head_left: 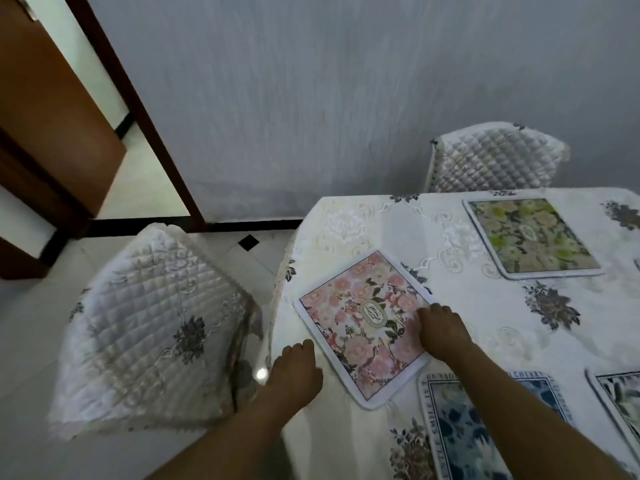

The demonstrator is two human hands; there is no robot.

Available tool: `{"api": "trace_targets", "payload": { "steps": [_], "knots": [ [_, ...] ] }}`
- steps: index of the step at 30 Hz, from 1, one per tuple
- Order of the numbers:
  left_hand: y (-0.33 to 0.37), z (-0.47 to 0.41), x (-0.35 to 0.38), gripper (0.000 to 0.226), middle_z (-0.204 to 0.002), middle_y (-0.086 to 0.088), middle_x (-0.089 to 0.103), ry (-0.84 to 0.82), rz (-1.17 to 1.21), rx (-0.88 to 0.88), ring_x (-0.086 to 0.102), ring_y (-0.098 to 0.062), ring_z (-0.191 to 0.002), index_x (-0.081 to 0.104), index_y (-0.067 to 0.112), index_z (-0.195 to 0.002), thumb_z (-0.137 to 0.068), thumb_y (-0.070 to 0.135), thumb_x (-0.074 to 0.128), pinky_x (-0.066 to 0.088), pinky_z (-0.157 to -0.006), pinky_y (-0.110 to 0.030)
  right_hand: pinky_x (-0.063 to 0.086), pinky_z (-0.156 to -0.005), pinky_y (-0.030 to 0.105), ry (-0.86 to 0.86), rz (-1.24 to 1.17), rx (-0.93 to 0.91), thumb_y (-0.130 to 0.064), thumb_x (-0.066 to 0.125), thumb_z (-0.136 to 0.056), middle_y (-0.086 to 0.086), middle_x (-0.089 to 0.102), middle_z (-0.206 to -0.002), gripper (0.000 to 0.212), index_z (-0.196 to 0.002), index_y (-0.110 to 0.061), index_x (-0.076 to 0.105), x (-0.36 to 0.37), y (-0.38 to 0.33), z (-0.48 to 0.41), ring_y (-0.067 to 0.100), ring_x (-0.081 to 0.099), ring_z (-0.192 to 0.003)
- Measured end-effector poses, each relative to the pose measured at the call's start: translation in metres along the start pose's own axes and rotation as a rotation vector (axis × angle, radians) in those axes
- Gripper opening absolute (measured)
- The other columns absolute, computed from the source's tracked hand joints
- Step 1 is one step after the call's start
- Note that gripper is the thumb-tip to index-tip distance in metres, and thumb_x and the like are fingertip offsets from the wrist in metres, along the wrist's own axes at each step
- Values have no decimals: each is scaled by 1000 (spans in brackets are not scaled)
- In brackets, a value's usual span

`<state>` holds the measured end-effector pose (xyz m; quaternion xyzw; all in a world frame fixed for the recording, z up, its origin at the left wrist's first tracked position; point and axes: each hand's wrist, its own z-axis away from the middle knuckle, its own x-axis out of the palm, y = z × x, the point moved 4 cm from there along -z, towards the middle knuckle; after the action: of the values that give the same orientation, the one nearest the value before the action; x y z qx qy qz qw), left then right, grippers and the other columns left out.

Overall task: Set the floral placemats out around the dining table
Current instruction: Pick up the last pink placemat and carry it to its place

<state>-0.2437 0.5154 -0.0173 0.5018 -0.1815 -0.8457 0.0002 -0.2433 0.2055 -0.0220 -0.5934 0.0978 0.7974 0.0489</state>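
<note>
Both hands (441,332) on pink placemat (360,318)

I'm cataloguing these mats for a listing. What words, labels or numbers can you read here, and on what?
Blue placemat, border lettering: only "SMILE" and "CHERRY" come through; the rest is too blurred.
Pink placemat, oval label in its middle: script too small to read.
Green placemat, pale emblem in its middle: unreadable.
No numbers or other signs show.
</note>
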Motion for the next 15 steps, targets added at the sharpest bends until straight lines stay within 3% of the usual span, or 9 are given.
{"api": "trace_targets", "payload": {
  "steps": [6,10,12,15],
  "knots": [
    [15,-31,4,25,-103,-11,62,36,515,-260,62,-28,-95,49,7,-107,-91,23,59,41,-68,-26,49,-85,44,-17,-227,182,-36,54,-93,19,56,-113,37,-116,-7,50,14,20,-31,38,54,-106],
    [17,-42,14,21,-77,-12,62,19,787,-438,59,-23,-68,61,3,-83,-88,23,63,37,-53,-26,47,-88,46,23,-290,272,-33,61,-87,26,56,-110,46,-114,2,49,18,24,-38,42,53,-103],
    [17,-44,19,26,-66,-9,62,15,912,-505,58,-22,-59,63,5,-68,-87,23,65,39,-55,-26,45,-89,48,47,-375,381,-35,65,-82,28,54,-112,51,-112,3,50,19,27,-38,44,51,-106],
    [25,-44,23,15,-83,-10,69,-37,1065,-542,65,-27,-75,68,9,-86,-88,24,65,53,-67,-30,43,-93,50,16,-454,487,-46,67,-77,25,53,-118,62,-117,-3,47,20,28,-36,43,48,-114]
  ]
}}
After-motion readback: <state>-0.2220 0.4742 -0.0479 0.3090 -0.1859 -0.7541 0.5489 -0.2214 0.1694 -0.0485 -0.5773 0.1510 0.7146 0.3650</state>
